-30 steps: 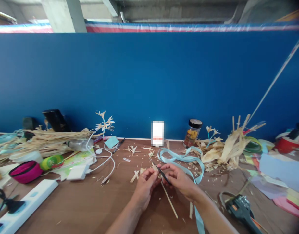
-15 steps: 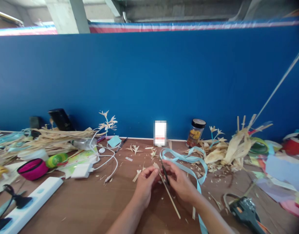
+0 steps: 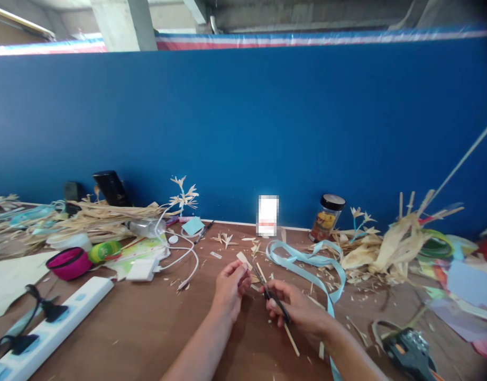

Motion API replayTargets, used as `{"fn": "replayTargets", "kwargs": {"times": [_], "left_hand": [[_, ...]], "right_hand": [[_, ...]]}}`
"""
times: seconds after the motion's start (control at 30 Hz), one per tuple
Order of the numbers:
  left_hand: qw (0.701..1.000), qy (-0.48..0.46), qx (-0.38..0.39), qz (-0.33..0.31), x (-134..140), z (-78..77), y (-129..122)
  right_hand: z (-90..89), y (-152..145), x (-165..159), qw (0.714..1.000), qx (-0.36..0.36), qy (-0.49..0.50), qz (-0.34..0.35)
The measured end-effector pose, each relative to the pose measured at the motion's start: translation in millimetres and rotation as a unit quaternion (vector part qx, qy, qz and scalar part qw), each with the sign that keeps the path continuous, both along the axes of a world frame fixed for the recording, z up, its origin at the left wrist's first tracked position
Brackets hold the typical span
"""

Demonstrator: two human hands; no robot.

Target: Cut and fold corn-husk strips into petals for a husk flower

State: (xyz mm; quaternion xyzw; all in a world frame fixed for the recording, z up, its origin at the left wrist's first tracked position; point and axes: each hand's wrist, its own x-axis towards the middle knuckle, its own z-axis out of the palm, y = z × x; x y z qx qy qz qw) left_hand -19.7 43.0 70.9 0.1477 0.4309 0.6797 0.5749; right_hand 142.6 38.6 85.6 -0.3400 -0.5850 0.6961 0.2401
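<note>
Between the thumb and fingers of my left hand [image 3: 229, 290] is a small pale piece of corn husk [image 3: 242, 258], its tip sticking up past the fingers. My right hand [image 3: 302, 309] is closed around black-handled scissors [image 3: 282, 307], whose blades point up and left toward the husk. A thin pale stick [image 3: 292, 339] runs beneath the scissors and right hand; whether the fingers touch it I cannot tell. Husk scraps [image 3: 255, 247] lie just beyond the hands. A light blue ribbon [image 3: 302, 272] curls on the table right of them.
On the right are a bundle of dried husks [image 3: 397, 241], a glue gun [image 3: 410, 349] and a lidded jar [image 3: 326, 218]. To the left lie a white power strip [image 3: 74, 315], a white charger [image 3: 142, 270] and a pink round case [image 3: 69, 263]. A blue partition [image 3: 243, 116] stands behind the brown table.
My hands have moved apart slightly. The scissors have tilted, their blades now slanting up-left, and the husk piece shows more clearly in my left fingers. The view has shifted a little left.
</note>
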Motion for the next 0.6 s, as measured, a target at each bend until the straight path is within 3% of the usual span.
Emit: {"fn": "replayTargets", "kwargs": {"times": [0.2,0.6], "left_hand": [[1.000,0.030,-0.005,-0.006,2.7,7.1,-3.7],[0.999,0.031,-0.007,-0.019,3.9,6.1,-7.1]], "right_hand": [[4.8,-0.5,3.3,0.999,-0.035,-0.010,-0.001],[-1.0,1.5,0.3,0.999,-0.006,-0.046,-0.025]]}}
